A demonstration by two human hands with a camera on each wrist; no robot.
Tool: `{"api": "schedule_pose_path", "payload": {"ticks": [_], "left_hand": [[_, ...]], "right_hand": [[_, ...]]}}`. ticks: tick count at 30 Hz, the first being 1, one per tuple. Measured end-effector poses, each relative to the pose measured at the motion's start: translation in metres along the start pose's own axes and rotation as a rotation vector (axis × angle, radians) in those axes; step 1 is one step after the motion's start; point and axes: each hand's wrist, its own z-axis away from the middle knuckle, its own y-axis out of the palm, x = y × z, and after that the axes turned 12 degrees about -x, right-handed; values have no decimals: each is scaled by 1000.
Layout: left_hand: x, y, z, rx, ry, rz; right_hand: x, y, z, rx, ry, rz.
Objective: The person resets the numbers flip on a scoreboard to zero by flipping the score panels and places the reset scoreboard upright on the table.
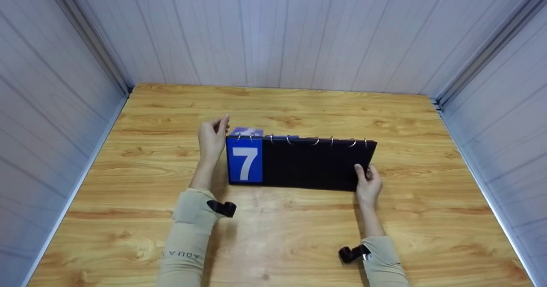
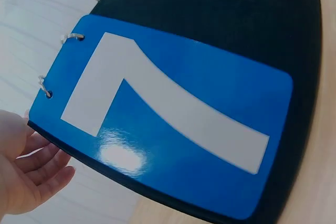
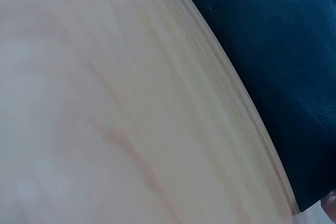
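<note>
A glossy blue plastic number card [image 2: 168, 124] (a glare spot is seen near its lower edge) is hung by thin metal rings [image 1: 316, 141] on a matt black, leather-grained board [image 3: 278, 51], which is stood on a smooth, varnished wood-grain tabletop [image 1: 273, 235].

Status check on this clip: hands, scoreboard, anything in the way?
Left hand open at scoreboard's left end. Right hand pinches its lower right corner. Blue 7 card showing. Nothing in the way.

Light wood-grain surface [image 1: 299, 235], grey-white panelled walls [image 1: 273, 30] on three sides, metal corner strips [image 1: 92, 39] at back left and right.
</note>
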Motion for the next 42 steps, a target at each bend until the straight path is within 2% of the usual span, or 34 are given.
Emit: {"api": "schedule_pose_path", "payload": {"ticks": [7,10,14,20,24,28,34,39,42], "left_hand": [[1,-7,25,-141,66,75],[2,-11,39,-205,63,93],[3,-16,57,-254,29,114],[3,-15,77,-261,-7,147],[6,-11,88,-243,-18,135],[9,-7,96,-235,-55,118],[15,-1,102,-263,-99,109],[18,5,104,-290,-130,97],[19,7,103,-305,-141,83]], "right_hand": [[0,-1,1,-2,9,14],[0,-2,0,15,29,1],[1,-3,0,14,40,3],[2,-3,0,-4,27,34],[1,-2,0,-6,13,36],[0,-2,1,-3,4,9],[-6,-2,-1,4,-5,-32],[-5,-2,-1,-1,47,-11],[2,-2,2,-13,47,11]]}}
